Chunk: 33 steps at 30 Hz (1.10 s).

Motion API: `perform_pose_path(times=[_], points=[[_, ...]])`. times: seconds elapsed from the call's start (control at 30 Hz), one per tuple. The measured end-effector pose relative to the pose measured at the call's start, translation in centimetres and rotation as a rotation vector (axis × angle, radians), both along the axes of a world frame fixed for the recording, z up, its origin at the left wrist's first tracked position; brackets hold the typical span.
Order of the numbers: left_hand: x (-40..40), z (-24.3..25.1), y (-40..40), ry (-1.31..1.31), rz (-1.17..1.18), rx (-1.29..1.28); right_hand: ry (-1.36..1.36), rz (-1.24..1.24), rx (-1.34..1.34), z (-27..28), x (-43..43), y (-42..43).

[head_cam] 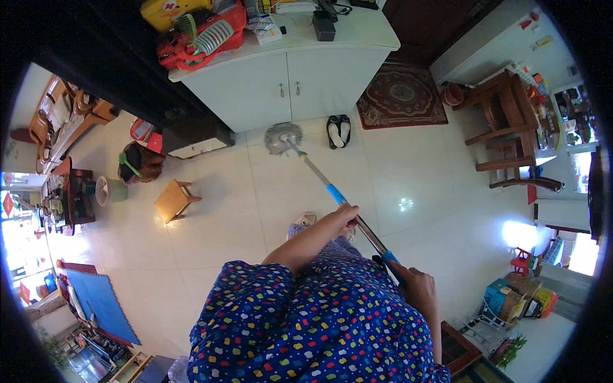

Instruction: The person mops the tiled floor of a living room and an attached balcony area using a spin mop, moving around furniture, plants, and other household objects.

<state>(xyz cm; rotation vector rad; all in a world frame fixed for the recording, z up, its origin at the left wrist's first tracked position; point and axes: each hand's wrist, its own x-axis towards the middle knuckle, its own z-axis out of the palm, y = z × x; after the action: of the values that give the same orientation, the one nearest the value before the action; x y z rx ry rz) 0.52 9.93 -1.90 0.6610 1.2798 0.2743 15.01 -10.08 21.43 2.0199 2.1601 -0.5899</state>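
Observation:
Both of my hands are on a mop with a metal pole [316, 171] and blue grip sleeves. My left hand [347, 216] wraps the pole around its middle, just below the upper blue sleeve. Nearer my body, my right hand [417, 283] holds the blue handle end. The mop's grey, fluffy round head [283, 139] rests on the tiled floor [306, 186] in front of the white cabinet [249, 95]. To the right of the mop head lies a pair of black shoes [339, 131] with pale insoles.
A patterned rug [402, 93] lies by the dark door. Left stand a wooden stool [175, 200], a light green bin [112, 190] and a dark cabinet [201, 139]. Wooden chairs [503, 119] stand at the right. Boxes [507, 299] are stacked at lower right.

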Motion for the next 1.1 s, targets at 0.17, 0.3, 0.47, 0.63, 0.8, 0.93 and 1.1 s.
perform_pose_path(times=[0.17,0.3,0.47,0.63,0.8,0.93,1.1], points=[[2.2,-1.0,0.9,-0.087,-0.128,0.042,0.036,-0.032,-0.009,-1.7,1.4,-1.4],[2.0,0.2,1.0,-0.055,-0.055,0.055,-0.016,-0.080,-0.035,-0.3,0.3,0.2],[0.8,2.4,-0.1,-0.293,0.083,0.060,-0.152,0.314,0.121,0.3,1.4,0.8],[-2.5,2.9,-0.4,-0.169,0.152,0.074,-0.103,0.377,0.058,1.7,0.1,2.7],[-7.1,0.5,-0.5,-0.113,0.341,0.044,-0.080,0.501,0.025,1.5,-1.9,5.4],[-9.8,-1.2,1.2,0.082,0.292,0.086,-0.029,0.491,0.045,0.1,-1.8,6.2],[-6.3,0.2,1.5,0.012,0.299,0.021,-0.026,0.315,0.027,0.3,-0.5,5.2]])
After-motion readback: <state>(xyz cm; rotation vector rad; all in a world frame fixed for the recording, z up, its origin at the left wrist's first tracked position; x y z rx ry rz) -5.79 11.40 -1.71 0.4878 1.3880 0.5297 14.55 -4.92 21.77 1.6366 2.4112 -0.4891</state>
